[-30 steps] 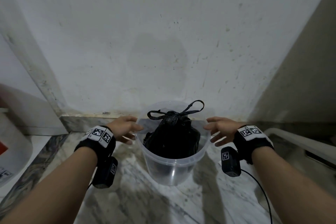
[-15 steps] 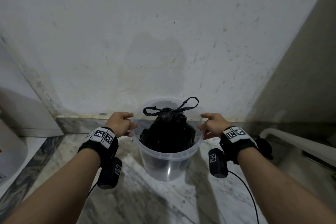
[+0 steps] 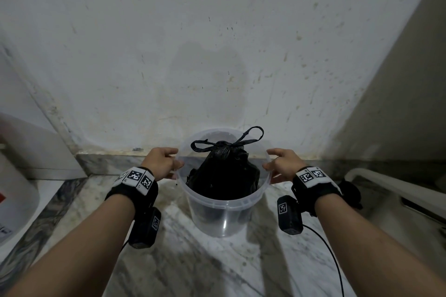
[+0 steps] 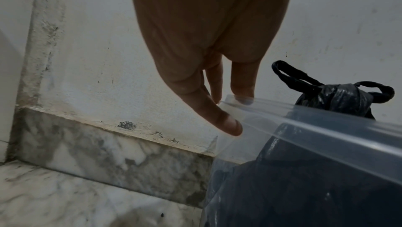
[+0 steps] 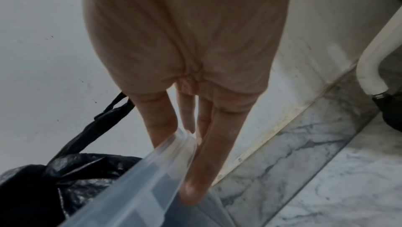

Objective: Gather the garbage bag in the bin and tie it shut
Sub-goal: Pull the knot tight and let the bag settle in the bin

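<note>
A clear plastic bin point(image 3: 224, 214) stands on the marble floor against the wall. Inside it sits a black garbage bag point(image 3: 224, 176), its neck knotted with two loops point(image 3: 251, 135) sticking up above the rim. My left hand point(image 3: 161, 164) grips the left side of the rim. In the left wrist view the left hand point(image 4: 237, 112) has its thumb outside and fingers over the bin edge point(image 4: 304, 127), beside the bag knot point(image 4: 339, 96). My right hand point(image 3: 280, 166) pinches the right side of the rim. The right wrist view shows its fingers point(image 5: 161, 127) straddling the rim point(image 5: 141, 179).
A stained white wall point(image 3: 217, 55) and a marble skirting point(image 3: 106, 161) close off the back. A white container point(image 3: 14, 195) stands at the left. At the right lie a white curved pipe point(image 3: 386, 183) and a dark object point(image 5: 391, 110). Marble floor point(image 3: 193, 267) lies in front.
Both hands came in from just beside the bin with fingers spread and now pinch its rim on either side. The bin and bag stay in place.
</note>
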A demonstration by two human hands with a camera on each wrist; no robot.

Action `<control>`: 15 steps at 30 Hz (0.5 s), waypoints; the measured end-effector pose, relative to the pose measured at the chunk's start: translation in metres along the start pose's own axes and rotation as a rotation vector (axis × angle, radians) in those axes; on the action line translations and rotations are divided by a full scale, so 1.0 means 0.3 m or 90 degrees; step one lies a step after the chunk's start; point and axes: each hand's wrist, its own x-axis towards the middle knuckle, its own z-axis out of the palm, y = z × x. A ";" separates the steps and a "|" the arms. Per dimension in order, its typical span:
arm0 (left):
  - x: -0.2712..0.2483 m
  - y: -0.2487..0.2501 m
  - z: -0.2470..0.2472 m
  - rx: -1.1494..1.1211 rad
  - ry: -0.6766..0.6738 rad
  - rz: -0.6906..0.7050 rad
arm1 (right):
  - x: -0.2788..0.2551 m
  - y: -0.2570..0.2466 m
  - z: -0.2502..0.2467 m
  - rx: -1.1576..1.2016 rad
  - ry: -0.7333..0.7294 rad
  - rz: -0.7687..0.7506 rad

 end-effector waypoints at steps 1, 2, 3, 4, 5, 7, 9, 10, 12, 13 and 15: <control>-0.002 0.001 0.001 0.001 -0.001 -0.002 | 0.000 0.001 0.001 -0.001 0.001 0.002; -0.004 0.002 0.001 0.001 -0.001 -0.003 | 0.000 0.002 0.001 -0.003 0.001 0.003; -0.005 0.002 0.002 0.001 0.000 -0.003 | 0.000 0.003 0.002 -0.005 0.001 0.005; -0.007 0.002 0.001 0.002 0.000 -0.004 | -0.001 0.004 0.002 -0.009 0.002 0.006; -0.007 0.000 0.001 0.001 -0.001 -0.004 | -0.003 0.004 0.003 -0.013 0.005 0.007; -0.007 -0.002 0.000 0.001 -0.005 -0.003 | -0.002 0.007 0.001 -0.020 0.007 0.006; -0.007 -0.006 -0.001 0.003 -0.005 -0.003 | -0.003 0.009 -0.002 -0.026 0.006 0.007; -0.008 -0.008 -0.002 0.006 -0.004 0.001 | -0.003 0.008 -0.003 -0.029 0.006 0.006; -0.008 -0.014 -0.005 0.026 0.002 0.013 | 0.000 0.009 -0.005 -0.032 0.007 0.005; -0.011 -0.018 -0.006 0.043 0.004 0.018 | 0.001 0.010 -0.004 -0.034 0.006 0.008; -0.018 -0.026 -0.013 0.088 0.016 0.025 | 0.000 0.011 -0.002 -0.058 0.010 0.003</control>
